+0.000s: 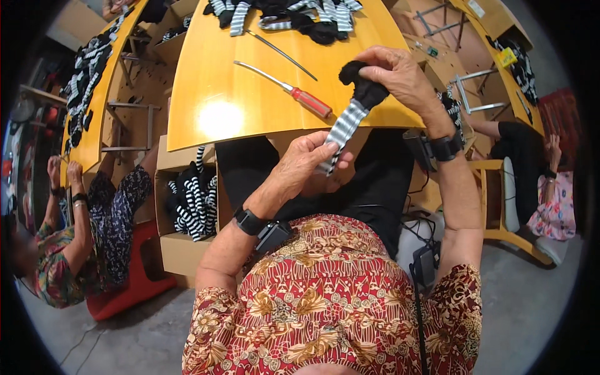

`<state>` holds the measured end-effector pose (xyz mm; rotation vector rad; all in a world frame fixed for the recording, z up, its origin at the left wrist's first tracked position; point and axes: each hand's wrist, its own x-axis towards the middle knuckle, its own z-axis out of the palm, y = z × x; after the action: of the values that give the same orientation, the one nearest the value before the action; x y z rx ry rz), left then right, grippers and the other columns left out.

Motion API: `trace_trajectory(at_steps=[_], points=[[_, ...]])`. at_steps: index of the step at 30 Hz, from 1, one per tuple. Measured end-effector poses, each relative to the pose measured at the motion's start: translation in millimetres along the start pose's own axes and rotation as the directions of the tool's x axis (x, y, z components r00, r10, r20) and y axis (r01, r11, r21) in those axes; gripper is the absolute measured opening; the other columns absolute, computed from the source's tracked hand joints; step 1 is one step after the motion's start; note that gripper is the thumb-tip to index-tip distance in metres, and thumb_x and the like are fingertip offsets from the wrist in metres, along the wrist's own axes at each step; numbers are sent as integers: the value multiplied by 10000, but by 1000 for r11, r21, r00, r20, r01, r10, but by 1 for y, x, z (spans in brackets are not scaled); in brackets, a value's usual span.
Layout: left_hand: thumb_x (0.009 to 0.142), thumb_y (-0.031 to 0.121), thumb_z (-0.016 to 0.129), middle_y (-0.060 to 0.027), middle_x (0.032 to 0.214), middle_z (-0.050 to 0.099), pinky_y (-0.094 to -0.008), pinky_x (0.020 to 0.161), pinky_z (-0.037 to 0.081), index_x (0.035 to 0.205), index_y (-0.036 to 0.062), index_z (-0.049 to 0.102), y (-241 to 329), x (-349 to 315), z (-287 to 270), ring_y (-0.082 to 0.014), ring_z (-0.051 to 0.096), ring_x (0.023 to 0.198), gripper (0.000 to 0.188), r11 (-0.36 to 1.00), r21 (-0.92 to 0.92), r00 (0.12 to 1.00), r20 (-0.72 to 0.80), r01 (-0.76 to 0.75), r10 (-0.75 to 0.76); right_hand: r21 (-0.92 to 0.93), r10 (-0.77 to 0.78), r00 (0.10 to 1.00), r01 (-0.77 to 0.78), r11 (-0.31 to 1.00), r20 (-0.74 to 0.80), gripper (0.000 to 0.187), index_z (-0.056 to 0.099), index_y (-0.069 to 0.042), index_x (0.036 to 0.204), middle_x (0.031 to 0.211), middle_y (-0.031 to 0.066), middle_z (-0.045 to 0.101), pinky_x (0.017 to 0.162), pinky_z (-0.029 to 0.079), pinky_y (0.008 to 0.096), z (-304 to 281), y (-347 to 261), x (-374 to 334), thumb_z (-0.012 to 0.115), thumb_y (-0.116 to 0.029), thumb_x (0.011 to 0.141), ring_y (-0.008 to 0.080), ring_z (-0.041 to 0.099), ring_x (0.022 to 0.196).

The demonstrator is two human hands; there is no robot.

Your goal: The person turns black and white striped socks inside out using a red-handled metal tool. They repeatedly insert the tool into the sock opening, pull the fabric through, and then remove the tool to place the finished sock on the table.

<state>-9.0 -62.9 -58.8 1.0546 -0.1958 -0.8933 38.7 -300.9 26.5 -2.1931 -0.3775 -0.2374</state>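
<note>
A small glove-like or sock-like knit piece (pixel 347 127), black at one end and grey-and-white striped at the other, is stretched between my hands above the table's near edge. My left hand (pixel 309 157) pinches the striped end between thumb and fingers. The black end is gripped by my right hand (pixel 398 74), higher up and to the right. On the table, left of the knit piece, lies a curved metal tool with a red handle (pixel 310 102). Beyond it rests a thin metal rod (pixel 282 55).
A heap of black and striped knit pieces (pixel 294 15) covers the far end of the yellow table (pixel 206 75). A cardboard box (pixel 187 253) of striped pieces stands at my left. People sit at side tables, left and right. A chair (pixel 500 200) stands at the right.
</note>
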Motion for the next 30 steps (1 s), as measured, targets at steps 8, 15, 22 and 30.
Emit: trace_trajectory(at_steps=[8, 15, 22, 30], points=[[963, 111, 540, -68, 964, 674, -239, 710, 548, 1158, -2, 574, -29, 44, 7, -127, 657, 816, 228, 954, -297, 999, -3, 42, -44, -236, -134, 973, 88, 968, -188, 188, 627, -13, 916, 834, 126, 600, 691, 502, 359, 45, -15, -102, 702, -55, 749, 302, 610, 766], [1003, 173, 466, -49, 1101, 615, -254, 857, 490, 1261, -15, 526, -21, 40, 18, -108, 582, 974, 324, 974, -227, 999, 42, 7, 2, -517, -214, 966, 110, 849, -145, 268, 624, -68, 899, 913, 60, 575, 712, 423, 367, 79, -20, -129, 761, -165, 690, 244, 561, 834], [967, 163, 548, -62, 1143, 609, -269, 892, 492, 1257, -9, 527, -10, 24, 25, -116, 588, 1009, 338, 983, -185, 996, -91, -6, -11, -112, 27, 937, -70, 991, -349, 125, 632, -27, 853, 818, 49, 576, 634, 460, 311, 86, -7, -132, 706, -44, 753, 182, 565, 729], [870, 111, 689, -51, 958, 686, -231, 793, 508, 1067, -20, 638, -21, 17, 22, -94, 631, 879, 242, 857, 426, 927, -97, -291, 363, 347, 403, 857, -289, 892, -322, 74, 653, 24, 844, 750, 29, 611, 594, 443, 240, 88, -18, -127, 673, -39, 810, 66, 533, 660]])
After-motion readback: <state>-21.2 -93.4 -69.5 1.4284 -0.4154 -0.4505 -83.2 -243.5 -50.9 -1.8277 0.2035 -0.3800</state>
